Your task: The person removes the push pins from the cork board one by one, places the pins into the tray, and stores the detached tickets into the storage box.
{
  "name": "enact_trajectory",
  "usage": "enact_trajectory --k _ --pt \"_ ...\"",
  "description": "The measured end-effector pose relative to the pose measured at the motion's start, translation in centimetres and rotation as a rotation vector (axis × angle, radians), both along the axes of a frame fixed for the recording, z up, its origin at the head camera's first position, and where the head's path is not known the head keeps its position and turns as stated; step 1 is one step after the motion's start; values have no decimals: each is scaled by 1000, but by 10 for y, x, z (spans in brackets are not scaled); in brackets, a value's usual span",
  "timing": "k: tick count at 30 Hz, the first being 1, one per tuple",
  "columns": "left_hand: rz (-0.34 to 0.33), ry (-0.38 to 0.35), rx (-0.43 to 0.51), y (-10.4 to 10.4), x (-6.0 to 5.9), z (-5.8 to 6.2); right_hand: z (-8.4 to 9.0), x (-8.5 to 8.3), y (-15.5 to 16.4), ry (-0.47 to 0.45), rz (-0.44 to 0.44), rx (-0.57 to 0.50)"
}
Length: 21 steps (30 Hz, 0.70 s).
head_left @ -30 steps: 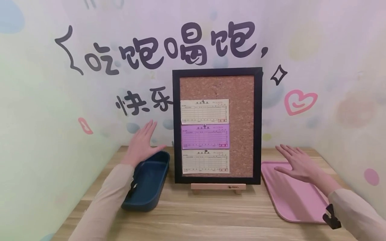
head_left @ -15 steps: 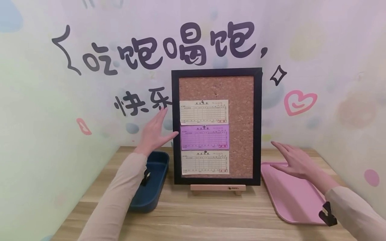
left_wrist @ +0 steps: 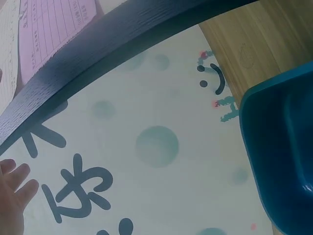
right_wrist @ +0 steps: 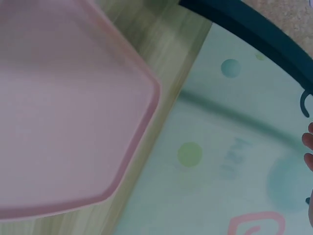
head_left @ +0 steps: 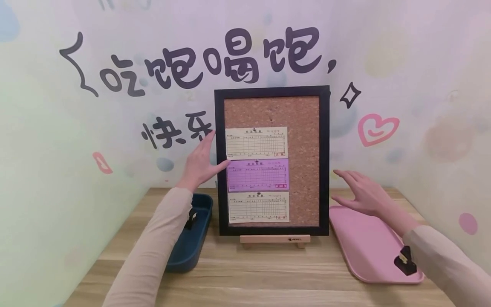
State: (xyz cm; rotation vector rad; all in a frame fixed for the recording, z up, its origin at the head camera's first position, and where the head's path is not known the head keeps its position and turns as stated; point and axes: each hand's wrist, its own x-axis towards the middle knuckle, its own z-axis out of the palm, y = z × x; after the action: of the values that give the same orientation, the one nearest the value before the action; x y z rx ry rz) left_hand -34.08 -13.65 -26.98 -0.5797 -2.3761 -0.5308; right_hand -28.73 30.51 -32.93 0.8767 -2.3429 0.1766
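Observation:
A cork board (head_left: 303,128) in a black frame (head_left: 218,170) stands on a small wooden easel (head_left: 274,240). Three paper slips are pinned in a column on it: a cream one (head_left: 256,143), a purple one (head_left: 257,175) and another cream one (head_left: 258,207). My left hand (head_left: 199,164) is raised with straight fingers at the frame's left edge, its thumb touching there. My right hand (head_left: 360,194) hovers flat above the far end of a pink tray (head_left: 368,251), just right of the frame (right_wrist: 254,34). Neither hand holds anything. In the left wrist view the frame (left_wrist: 122,44) curves overhead.
A dark blue bin (head_left: 189,243) sits on the wooden table (head_left: 268,273) left of the board, under my left forearm. Painted walls (head_left: 50,170) close in on the left, back and right. The blue bin (left_wrist: 283,161) and the pink tray (right_wrist: 63,112) fill the wrist views.
My left hand rose from above the blue bin to the frame's left edge. My right hand slid left and up toward the frame's right side.

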Motion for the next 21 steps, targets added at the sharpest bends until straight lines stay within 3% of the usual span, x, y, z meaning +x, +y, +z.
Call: enact_trajectory --k 6,11,15,21 --pt "18 -39 -29 7 -2 3 14 -13 -16 147 111 -3" --pt "26 -52 -22 12 -3 5 26 -23 -32 273 130 2" --pt "29 -50 -3 13 -5 8 38 -25 -45 295 124 16" --pt "50 -71 3 13 -7 9 53 -29 -64 245 109 13"
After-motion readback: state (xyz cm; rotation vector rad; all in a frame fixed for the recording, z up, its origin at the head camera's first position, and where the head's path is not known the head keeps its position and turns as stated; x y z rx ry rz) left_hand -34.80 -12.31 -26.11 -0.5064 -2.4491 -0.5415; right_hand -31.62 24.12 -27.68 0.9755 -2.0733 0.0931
